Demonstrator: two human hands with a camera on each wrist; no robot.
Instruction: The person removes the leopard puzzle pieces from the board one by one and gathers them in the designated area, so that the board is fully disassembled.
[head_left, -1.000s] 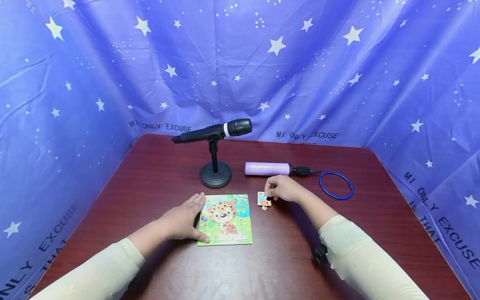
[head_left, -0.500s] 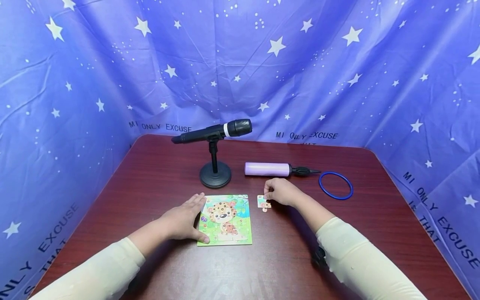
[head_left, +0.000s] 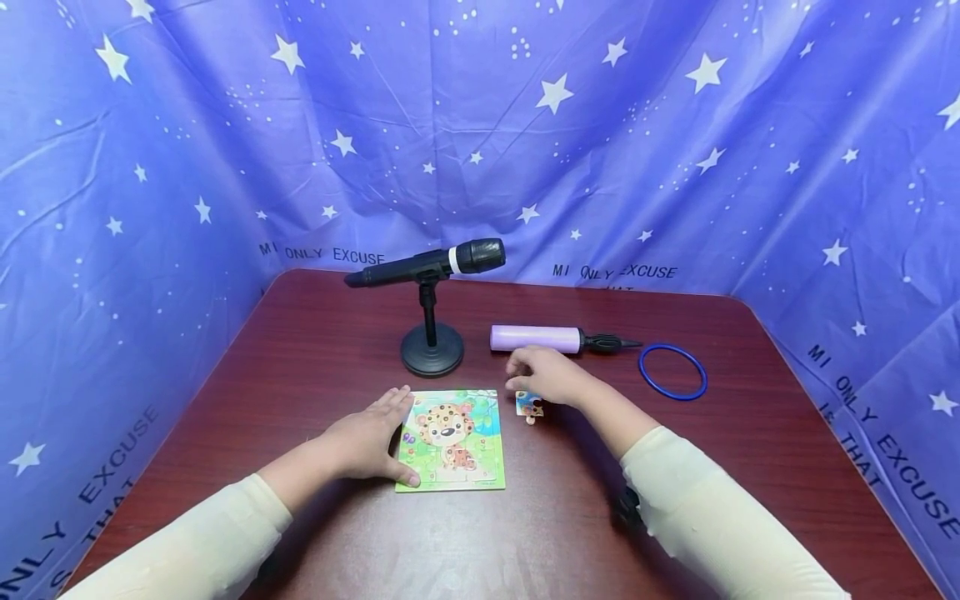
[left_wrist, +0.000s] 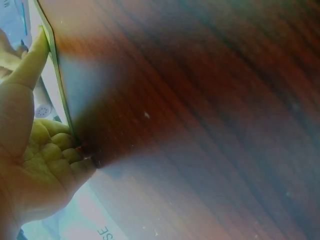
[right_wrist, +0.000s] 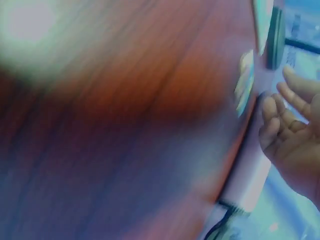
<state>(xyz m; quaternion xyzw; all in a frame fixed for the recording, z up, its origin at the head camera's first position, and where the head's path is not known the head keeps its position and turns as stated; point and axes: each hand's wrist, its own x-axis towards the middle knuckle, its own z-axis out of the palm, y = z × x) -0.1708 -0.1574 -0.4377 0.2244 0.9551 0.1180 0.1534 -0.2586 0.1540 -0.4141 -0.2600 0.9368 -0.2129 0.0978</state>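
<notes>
The left hand (head_left: 366, 440) is resting, fingers spread, against a square, green-bordered leopard puzzle (head_left: 452, 439) on the reddish-brown bench (head_left: 555, 533). The right hand's (head_left: 550, 377) fingers are curving above a flat, multicoloured jigsaw piece (head_left: 529, 411), any hold unclear.

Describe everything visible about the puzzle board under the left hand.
The puzzle board is a thin, roughly square panel, perhaps card or wood, printed mainly green and blue with a spotted, leopard-like cartoon animal. Some seams between pieces show. It lies flat, picture up, on the dark red table, nearer the wearer than the microphone stand. The left hand spans its left side, thumb resting by the near left corner.
</notes>
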